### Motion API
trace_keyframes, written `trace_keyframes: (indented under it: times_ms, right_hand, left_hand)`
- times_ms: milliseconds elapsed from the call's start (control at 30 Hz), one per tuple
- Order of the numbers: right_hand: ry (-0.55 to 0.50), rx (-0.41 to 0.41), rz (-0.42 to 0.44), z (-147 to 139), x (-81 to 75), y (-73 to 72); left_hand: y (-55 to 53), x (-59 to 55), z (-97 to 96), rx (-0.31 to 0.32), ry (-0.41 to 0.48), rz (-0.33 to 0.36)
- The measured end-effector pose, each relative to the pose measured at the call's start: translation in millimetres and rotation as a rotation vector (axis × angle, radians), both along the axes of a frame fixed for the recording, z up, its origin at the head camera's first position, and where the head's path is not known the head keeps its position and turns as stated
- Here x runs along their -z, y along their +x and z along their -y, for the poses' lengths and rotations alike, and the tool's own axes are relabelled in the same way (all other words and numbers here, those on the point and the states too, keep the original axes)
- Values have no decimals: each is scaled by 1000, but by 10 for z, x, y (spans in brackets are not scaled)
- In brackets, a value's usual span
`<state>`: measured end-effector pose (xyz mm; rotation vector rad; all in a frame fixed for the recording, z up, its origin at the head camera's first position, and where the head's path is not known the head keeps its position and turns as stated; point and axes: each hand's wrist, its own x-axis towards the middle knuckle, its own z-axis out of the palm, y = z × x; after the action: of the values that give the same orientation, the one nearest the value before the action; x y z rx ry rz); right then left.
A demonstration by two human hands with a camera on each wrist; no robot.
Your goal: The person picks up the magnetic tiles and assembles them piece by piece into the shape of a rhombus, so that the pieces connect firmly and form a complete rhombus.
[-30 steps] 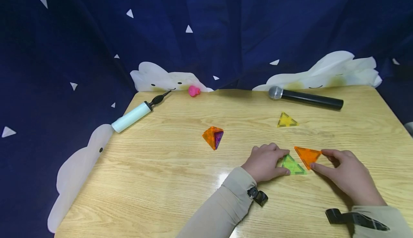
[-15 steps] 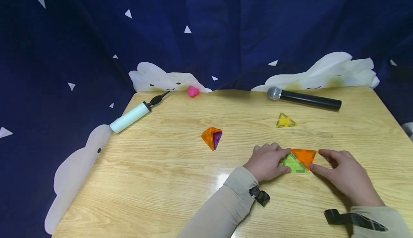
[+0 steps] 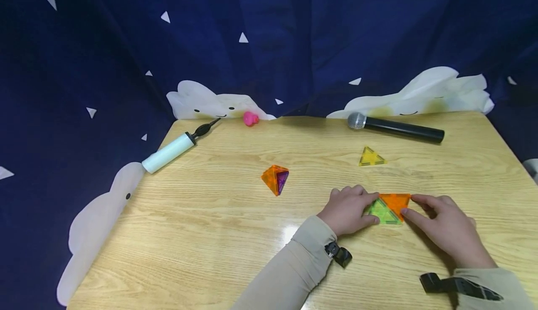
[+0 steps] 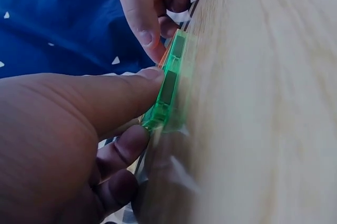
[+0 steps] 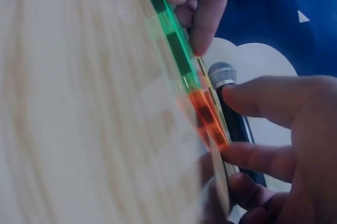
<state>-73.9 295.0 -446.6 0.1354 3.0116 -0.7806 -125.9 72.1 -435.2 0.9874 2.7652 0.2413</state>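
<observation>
Pale blue-green, a hand pump (image 3: 168, 154) lies at the table's far left. Further right sits an orange-and-purple pyramid (image 3: 274, 179), then the left hand (image 3: 348, 211), its thumb and forefinger pinching the corners of a green triangle (image 3: 384, 213) flat on the tabletop; a yellow triangle (image 3: 371, 157) lies beyond. Touching the green's slanted right edge is an orange triangle (image 3: 394, 201), pinched by the right hand (image 3: 446, 228). For a true join, I'd hold green steady, press orange in gently along the whole seam, and let neither tile lift or slide.
</observation>
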Motion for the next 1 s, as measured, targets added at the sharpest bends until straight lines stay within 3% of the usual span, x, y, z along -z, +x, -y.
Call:
trace_keyframes:
  times_ms: [200,567,733,900,1000]
  right_hand:
    - [-34,38,3,63,4,-36]
    - [-73,169,96,0,-134,-25]
    - [-126,161,111,-45,-128,-20]
    - [-165,139,90,-38,-88,-3]
    - [-209,169,34,-15,-63,11]
  left_hand:
    - [-9,1,-20,2,5,-5]
    - [66,-11,-140,-56,-37,-44]
    - [110,-20,-185,-83,-73,-55]
    - [125,-14,-184,-101,-62,-49]
    - [122,-11,-176,-108,-49,-55]
